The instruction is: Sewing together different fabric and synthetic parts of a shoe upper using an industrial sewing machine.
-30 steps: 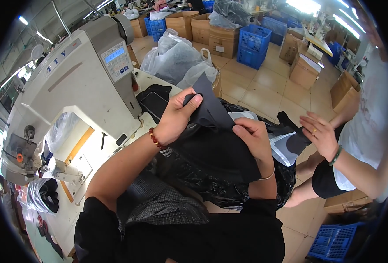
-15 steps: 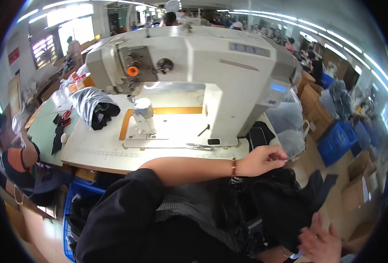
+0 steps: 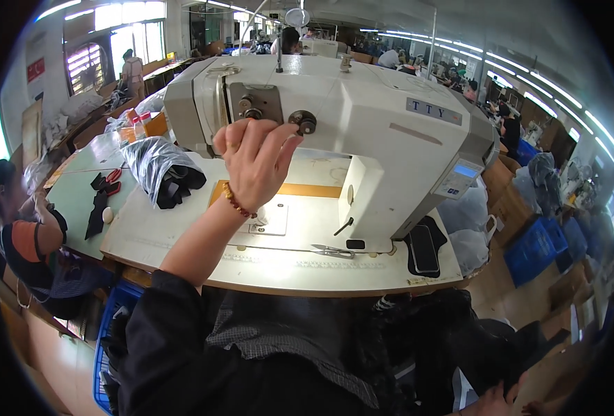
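My left hand (image 3: 258, 163) is raised in front of a white post-bed sewing machine (image 3: 369, 97), its curled fingers at the thread tension knobs. Those fingers cover the orange-centred knob, and whatever they pinch is hidden. A dark round dial (image 3: 303, 123) sits just right of the fingertips. Low at the right, my right hand (image 3: 495, 403) is partly cut off by the picture's edge. Its fingers close on the lower edge of black fabric (image 3: 459, 347), which is draped beside my lap.
On the table lie thread snips (image 3: 333, 251), a phone (image 3: 423, 249) on a black piece and a silvery bag (image 3: 156, 163) of black pieces. A co-worker (image 3: 26, 243) sits at the left. Blue crates (image 3: 529, 253) and cartons stand at the right.
My left hand has swung from the table's right front up and left to the tension knobs. My right hand has gone from spread fingers down to the black fabric. The view has shifted.
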Tool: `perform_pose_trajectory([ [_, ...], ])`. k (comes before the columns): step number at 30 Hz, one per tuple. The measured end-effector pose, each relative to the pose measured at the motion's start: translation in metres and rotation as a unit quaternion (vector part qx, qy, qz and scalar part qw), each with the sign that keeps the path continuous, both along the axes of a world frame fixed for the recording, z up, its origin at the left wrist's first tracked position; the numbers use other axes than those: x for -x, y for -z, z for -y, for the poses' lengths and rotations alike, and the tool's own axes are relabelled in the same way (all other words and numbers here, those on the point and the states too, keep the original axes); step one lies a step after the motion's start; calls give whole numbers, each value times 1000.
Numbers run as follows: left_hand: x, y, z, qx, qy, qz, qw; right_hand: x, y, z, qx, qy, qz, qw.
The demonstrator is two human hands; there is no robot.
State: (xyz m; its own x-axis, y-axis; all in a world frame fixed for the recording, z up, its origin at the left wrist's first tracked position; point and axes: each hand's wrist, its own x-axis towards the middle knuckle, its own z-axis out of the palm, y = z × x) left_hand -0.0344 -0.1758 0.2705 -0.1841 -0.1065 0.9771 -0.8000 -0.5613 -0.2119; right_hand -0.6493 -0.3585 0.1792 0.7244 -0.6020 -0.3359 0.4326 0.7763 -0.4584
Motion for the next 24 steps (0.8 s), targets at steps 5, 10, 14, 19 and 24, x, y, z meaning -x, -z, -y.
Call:
perform_pose_trajectory([
  [5, -15, 2, -39, 63, -3, 19, 998, -44, 12, 6, 315, 471, -97, 818],
  [10, -35, 15, -59, 63, 8, -32, 997, -71, 24, 26, 458, 688, -120, 550],
  [14, -39, 15, -62, 61, -13, -42, 997, -86, 55, 36, 506, 741, -112, 427],
  [19, -40, 6, -56, 57, -43, -2, 997, -119, 110, 46, 526, 701, -225, 426],
  [24, -44, 2, -51, 48, -44, 17, 998, -167, 128, 39, 567, 575, -210, 551],
])
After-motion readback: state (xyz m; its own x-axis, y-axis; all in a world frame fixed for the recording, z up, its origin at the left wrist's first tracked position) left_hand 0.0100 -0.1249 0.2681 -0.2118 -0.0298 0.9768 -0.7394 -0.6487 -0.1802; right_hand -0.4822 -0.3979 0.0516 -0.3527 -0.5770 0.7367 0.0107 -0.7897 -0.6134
